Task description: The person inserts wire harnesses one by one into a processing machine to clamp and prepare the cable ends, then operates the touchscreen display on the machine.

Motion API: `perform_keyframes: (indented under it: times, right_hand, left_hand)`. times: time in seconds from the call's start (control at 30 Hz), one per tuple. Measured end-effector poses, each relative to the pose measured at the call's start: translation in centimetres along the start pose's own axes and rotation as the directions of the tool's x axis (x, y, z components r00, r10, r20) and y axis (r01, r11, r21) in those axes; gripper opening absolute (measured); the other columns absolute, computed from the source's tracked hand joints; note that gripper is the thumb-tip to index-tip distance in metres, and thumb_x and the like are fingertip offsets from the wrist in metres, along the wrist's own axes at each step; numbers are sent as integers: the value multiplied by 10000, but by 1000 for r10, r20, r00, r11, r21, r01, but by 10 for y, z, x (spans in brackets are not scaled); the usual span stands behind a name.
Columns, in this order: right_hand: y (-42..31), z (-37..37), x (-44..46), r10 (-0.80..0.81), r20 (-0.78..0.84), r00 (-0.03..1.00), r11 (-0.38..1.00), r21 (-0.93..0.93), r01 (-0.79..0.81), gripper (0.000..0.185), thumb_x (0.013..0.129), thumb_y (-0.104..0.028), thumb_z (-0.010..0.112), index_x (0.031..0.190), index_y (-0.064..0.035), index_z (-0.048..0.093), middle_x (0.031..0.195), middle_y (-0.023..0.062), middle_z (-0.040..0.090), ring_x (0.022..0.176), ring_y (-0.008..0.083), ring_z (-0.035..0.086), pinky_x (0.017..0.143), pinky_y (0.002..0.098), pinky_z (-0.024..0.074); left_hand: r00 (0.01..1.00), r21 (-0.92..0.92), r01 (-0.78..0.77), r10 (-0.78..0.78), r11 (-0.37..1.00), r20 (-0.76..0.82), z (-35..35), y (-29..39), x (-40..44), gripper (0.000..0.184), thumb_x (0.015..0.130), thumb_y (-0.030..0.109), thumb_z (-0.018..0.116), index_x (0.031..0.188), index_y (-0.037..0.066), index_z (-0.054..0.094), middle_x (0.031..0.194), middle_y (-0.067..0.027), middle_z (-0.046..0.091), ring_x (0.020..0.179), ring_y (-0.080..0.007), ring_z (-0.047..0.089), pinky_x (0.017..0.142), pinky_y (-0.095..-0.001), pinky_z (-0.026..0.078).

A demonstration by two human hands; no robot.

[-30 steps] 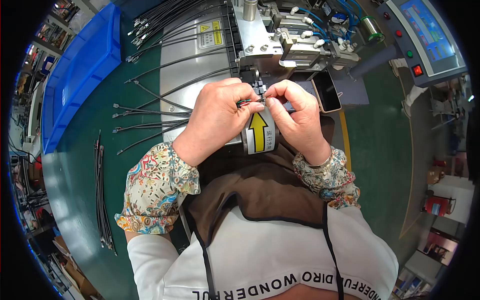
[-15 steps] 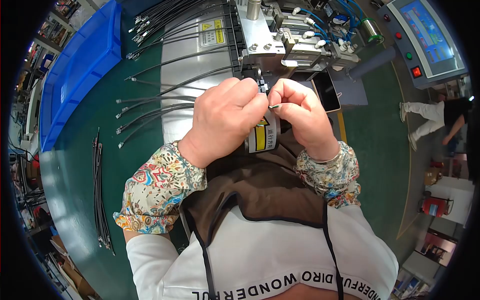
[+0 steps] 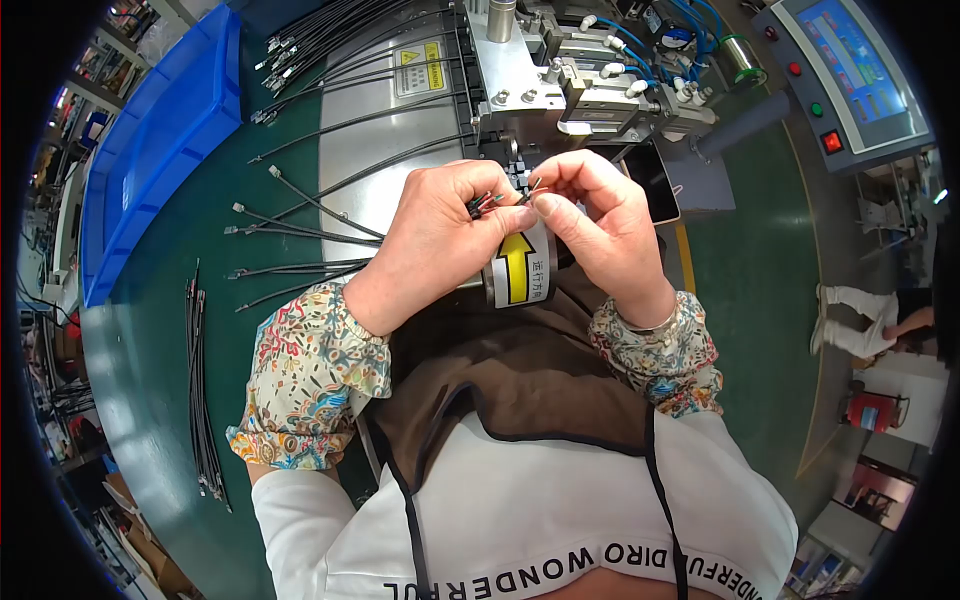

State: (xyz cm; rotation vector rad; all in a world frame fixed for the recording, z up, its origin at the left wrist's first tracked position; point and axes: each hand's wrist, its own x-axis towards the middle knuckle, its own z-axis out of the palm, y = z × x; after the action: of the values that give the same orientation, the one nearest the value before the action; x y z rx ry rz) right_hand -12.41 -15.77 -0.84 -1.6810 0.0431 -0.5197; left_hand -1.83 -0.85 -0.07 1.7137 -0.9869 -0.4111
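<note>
Several black cables (image 3: 350,230) run from the left into my left hand (image 3: 436,235), whose thumb and fingers are closed on them. Their stripped ends with thin red and green wires (image 3: 488,204) poke out between the fingertips. My right hand (image 3: 598,225) pinches the fine wire ends at its thumb and index finger, close beside my left fingertips. Both hands are just in front of the machine's black clamps (image 3: 517,172), above a roller end with a yellow arrow label (image 3: 518,268).
A blue bin (image 3: 165,150) lies at the upper left. A bundle of black cables (image 3: 200,400) rests on the green table (image 3: 140,400). Cables cross the metal machine cover (image 3: 345,130). A control panel (image 3: 850,80) is at the upper right. Another person's legs (image 3: 858,320) show far right.
My hands parted slightly, and the coloured wire ends came into view between them. The cable ends at the left shifted. Another person came into view on the right and moved lower.
</note>
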Motion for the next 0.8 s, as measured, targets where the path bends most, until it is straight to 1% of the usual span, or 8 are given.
perform_keyframes:
  times: [0.2, 0.27, 0.33, 0.43, 0.47, 0.57, 0.6, 0.8]
  right_hand:
    - [-1, -2, 3, 189, 41, 981, 975, 112, -193, 80, 839, -31, 668, 861, 2, 599, 780, 15, 601, 674, 86, 540, 619, 239, 452]
    - [4, 3, 3, -156, -52, 986, 962, -233, 140, 88, 793, 4, 665, 817, -6, 582, 744, 50, 582, 648, 147, 551, 603, 271, 448]
    - [3, 12, 4, -460, -71, 885, 790, -488, 372, 127, 709, 52, 654, 760, -19, 562, 703, 110, 549, 625, 252, 553, 586, 328, 441]
    - [9, 10, 7, -481, -51, 875, 773, -496, 396, 132, 697, 56, 648, 762, -22, 563, 698, 110, 550, 628, 261, 548, 591, 343, 444]
    - [15, 8, 5, -390, -91, 916, 843, -437, 315, 100, 744, 48, 638, 774, -17, 569, 694, 67, 552, 615, 182, 540, 580, 298, 433]
    - [34, 3, -2, 19, -205, 979, 993, -108, -42, 60, 811, 23, 624, 797, -13, 579, 710, 0, 555, 630, 68, 509, 575, 235, 412]
    - [36, 2, -2, 62, -185, 981, 998, 7, -62, 49, 879, -15, 614, 835, -14, 593, 743, -49, 550, 667, 0, 474, 583, 185, 394]
    - [22, -1, 1, 194, -71, 978, 962, 207, -176, 42, 926, -36, 595, 890, -17, 602, 790, -59, 562, 695, -7, 481, 604, 172, 405]
  left_hand:
    - [1000, 4, -2, 2, 1000, 29, -1, 3, 0, 181, 753, 90, 751, 712, -4, 602, 621, -85, 568, 561, -165, 531, 532, -315, 416]
    - [999, -1, 15, -15, 1000, 36, 0, 4, 0, 176, 754, 86, 747, 714, -4, 601, 631, -91, 574, 561, -176, 536, 535, -321, 421]
    - [1000, -1, 2, -2, 1000, 31, 1, 3, 0, 166, 755, 82, 739, 717, -4, 602, 643, -103, 582, 560, -199, 544, 538, -332, 427]
    - [991, 131, -133, 133, 982, 8, 1, 2, 0, 122, 756, 73, 732, 747, 15, 624, 680, -106, 591, 594, -254, 574, 549, -359, 450]
    - [984, 205, -171, 175, 964, -3, 2, 0, 0, 112, 754, 72, 732, 759, 23, 632, 694, -103, 592, 611, -267, 580, 553, -366, 455]
    - [963, 361, -247, 271, 899, -17, 6, -7, 1, 98, 749, 74, 736, 791, 44, 652, 726, -94, 591, 651, -292, 593, 563, -382, 470]
    - [961, 372, -253, 277, 893, -13, 5, -10, 1, 100, 748, 77, 738, 799, 50, 656, 730, -89, 588, 658, -291, 595, 565, -383, 472]
    - [962, 321, -241, 269, 916, -45, 4, -9, 3, 108, 744, 75, 746, 804, 53, 660, 715, -90, 580, 653, -284, 595, 562, -378, 464]
